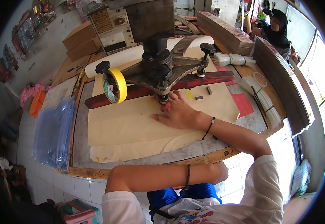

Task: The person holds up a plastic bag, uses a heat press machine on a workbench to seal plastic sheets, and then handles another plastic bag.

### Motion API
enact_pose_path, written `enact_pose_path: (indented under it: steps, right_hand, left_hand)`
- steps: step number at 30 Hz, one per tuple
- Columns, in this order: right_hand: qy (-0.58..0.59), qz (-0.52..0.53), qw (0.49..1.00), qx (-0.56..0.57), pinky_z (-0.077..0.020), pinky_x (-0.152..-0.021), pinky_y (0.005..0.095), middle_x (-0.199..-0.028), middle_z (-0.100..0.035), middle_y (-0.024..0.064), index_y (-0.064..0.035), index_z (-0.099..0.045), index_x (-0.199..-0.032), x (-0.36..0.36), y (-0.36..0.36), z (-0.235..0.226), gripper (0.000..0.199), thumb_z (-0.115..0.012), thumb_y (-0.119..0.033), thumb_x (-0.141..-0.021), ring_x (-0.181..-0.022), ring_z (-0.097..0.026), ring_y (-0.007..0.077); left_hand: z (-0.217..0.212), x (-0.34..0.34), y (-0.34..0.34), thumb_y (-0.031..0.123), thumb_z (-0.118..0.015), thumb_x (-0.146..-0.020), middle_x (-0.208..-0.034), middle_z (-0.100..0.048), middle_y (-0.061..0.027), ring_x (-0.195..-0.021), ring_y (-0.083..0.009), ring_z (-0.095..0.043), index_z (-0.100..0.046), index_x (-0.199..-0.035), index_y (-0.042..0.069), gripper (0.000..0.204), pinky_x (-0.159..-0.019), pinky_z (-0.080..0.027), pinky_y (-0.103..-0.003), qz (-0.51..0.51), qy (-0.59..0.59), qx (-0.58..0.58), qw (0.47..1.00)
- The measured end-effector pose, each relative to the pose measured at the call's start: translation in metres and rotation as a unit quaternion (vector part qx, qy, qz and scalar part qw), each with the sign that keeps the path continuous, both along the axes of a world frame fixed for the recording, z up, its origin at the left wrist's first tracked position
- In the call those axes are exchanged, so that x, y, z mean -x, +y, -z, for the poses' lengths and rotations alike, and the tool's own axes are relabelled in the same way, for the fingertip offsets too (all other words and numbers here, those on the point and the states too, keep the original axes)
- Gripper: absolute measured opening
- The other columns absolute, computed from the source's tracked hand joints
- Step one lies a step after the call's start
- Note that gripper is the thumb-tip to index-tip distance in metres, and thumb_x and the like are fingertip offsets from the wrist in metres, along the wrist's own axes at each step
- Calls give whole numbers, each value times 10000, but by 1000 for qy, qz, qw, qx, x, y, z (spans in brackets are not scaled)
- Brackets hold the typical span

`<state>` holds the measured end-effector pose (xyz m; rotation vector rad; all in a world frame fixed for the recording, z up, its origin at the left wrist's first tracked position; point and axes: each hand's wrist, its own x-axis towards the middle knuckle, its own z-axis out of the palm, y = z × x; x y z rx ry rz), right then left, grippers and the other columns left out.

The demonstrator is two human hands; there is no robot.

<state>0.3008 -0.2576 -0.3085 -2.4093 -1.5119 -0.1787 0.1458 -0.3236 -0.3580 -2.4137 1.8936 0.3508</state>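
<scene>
My right hand (182, 112) lies palm down on tan paper sheets (121, 128), its fingers spread and their tips close to the press's front knob and red-black bar. The dark metal press head (157, 61) stands over the sheets, with its long bar (132, 93) crossing them. A roll of yellow tape (120, 86) hangs from the press's left knob. My left forearm crosses in front of me at the table's front edge, and the left hand (220, 172) is curled closed at its right end. What those fingers hold, if anything, is hidden.
Blue clear plastic sheets (54, 130) hang over the table's left edge. Bundles of clear plastic strips (261, 99) lie on the right, beside tall stacks of board (280, 80). Two small metal blocks (199, 98) rest on the paper. Another person (278, 31) is at the back right.
</scene>
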Motion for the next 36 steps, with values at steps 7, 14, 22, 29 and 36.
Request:
enact_pose_path:
  steps: [7,14,22,29,36]
  right_hand:
    - [17,20,1000,2,-224,-1134,529,-1394,-458,198,-15,-605,-1214,1,4,-4,591,-499,-542,-968,-1340,-345,375]
    - [10,30,999,-10,-261,-1110,509,-1461,-433,117,-54,-489,-1358,0,1,1,617,-590,-499,-942,-1349,-371,342]
    - [39,33,999,4,-257,-1116,516,-1427,-446,140,-49,-486,-1362,2,5,-4,624,-580,-501,-942,-1331,-378,350]
    - [-20,7,998,-52,-229,-1134,558,-1275,-538,265,-7,-636,-1204,1,1,3,636,-404,-562,-998,-1295,-382,399]
    - [-10,3,999,-34,-218,-1145,548,-1311,-518,277,-15,-679,-1151,0,3,7,637,-428,-576,-984,-1314,-373,408]
  left_hand:
    - [9,0,3,128,-697,-717,-839,-729,-129,-776,-285,-718,-753,-846,35,169,-694,-536,-409,-18,13,27,999]
    - [-6,-1,4,145,-686,-748,-845,-732,-123,-767,-281,-721,-748,-863,28,175,-671,-538,-419,-6,1,8,1000]
    - [-7,-1,6,162,-703,-727,-793,-730,-110,-741,-276,-723,-756,-821,33,169,-648,-538,-429,-1,2,3,1000]
    - [-2,1,8,153,-697,-715,-773,-727,-115,-717,-269,-712,-754,-786,37,147,-651,-533,-418,-5,-10,42,999]
    - [-3,2,4,148,-686,-727,-773,-724,-109,-729,-261,-709,-754,-779,53,128,-655,-531,-401,-7,-7,28,1000]
